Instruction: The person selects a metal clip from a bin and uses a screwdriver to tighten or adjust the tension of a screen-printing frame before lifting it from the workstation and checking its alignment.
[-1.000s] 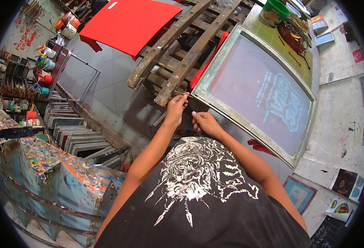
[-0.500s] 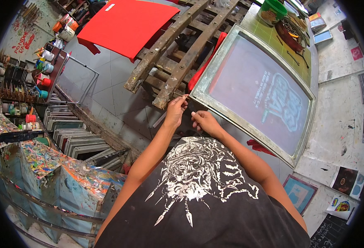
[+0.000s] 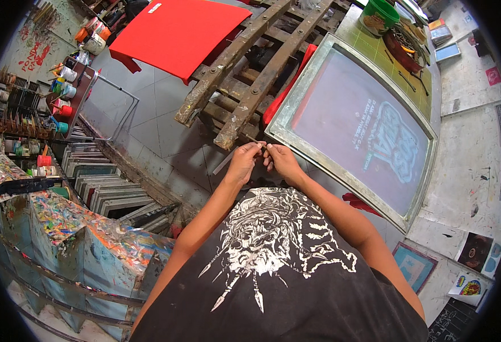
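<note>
Left hand: the left bare hand [image 3: 243, 162] was raised just short of the rail end, thumb and fingertips drawn together, apparently pinching the near end of a slim brownish rod-like piece [image 3: 250, 138].
Right hand: the right bare hand [image 3: 283, 163] sat at three o'clock of the left, fingers curled, its tips close against the left ones; whether it gripped the piece too could not be told.
Slim piece: it lay at twelve o'clock of the hands, slanting toward eleven, near the end of a paint-spattered brown bolted rail [image 3: 242, 116]; whether it was joined to that rail was unclear.
Printing screen: a large rectangular screen with a worn greyish frame [image 3: 303, 85] and pale translucent mesh [image 3: 336, 108] lay at two o'clock, its nearest corner just beside the fingertips, neither hand clearly on it.
Red cloth: a strip of bright red fabric [image 3: 275, 107] showed along the screen's left edge, toward one o'clock; a flat bright red fabric panel [image 3: 179, 37] lay spread at eleven o'clock, uncovered.
Done: the screen was already down beside the red strip, and the far panel was already laid flat.
Left: the fingertip work at the rail end looked unfinished, since both hands were gathered there; no print showed on the panel's broad visible face, and the cloth beneath the screen could not be judged.
</note>
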Demonstrator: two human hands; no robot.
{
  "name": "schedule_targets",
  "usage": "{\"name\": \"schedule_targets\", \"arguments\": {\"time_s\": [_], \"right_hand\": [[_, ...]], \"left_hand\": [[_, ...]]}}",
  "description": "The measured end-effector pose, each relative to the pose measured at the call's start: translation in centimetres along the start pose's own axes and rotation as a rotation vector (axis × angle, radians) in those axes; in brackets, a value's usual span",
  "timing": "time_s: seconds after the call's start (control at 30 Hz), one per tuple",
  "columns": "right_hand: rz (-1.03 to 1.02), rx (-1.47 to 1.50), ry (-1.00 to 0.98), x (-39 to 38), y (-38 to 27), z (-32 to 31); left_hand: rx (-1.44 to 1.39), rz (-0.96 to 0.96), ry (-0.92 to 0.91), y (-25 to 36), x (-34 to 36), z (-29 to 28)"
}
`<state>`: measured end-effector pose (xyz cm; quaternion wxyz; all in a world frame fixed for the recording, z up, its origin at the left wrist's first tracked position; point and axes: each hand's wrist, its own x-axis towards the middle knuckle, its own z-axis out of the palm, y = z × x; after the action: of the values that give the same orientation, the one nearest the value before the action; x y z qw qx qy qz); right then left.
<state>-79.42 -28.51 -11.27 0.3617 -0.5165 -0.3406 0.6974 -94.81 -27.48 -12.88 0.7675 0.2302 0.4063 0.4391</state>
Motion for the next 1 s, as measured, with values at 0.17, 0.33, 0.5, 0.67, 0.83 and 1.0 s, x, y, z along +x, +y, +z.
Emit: {"name": "schedule_targets", "arguments": {"time_s": [0.17, 0.33, 0.5, 0.67, 0.83, 1.0], "right_hand": [[-0.031, -0.012, -0.004, 0.1, -0.3, 0.4], [0.035, 0.009, -0.056, 0.1, -0.6, 0.5], [0.187, 0.312, -0.081, -0.2, -1.0, 0.9], [0.369, 0.604, -0.164, 0.5, -0.6, 0.0], [0.401, 0.499, -0.131, 0.1, -0.7, 0.5], [0.415, 0.452, -0.134, 0.2, 0.2, -0.4]], "left_hand": [[-0.048, 0.039, -0.003, -0.2, 0.2, 0.1], [-0.082, 0.024, -0.041, 0.6, -0.1, 0.8], [-0.126, -0.033, -0.036, 0.6, 0.0, 0.9], [-0.168, -0.044, -0.026, 0.3, 0.5, 0.6], [-0.074, 0.005, 0.107, -0.3, 2.0, -0.3], [-0.061, 0.05, 0.082, -0.8, 3.4, -0.2]]}}
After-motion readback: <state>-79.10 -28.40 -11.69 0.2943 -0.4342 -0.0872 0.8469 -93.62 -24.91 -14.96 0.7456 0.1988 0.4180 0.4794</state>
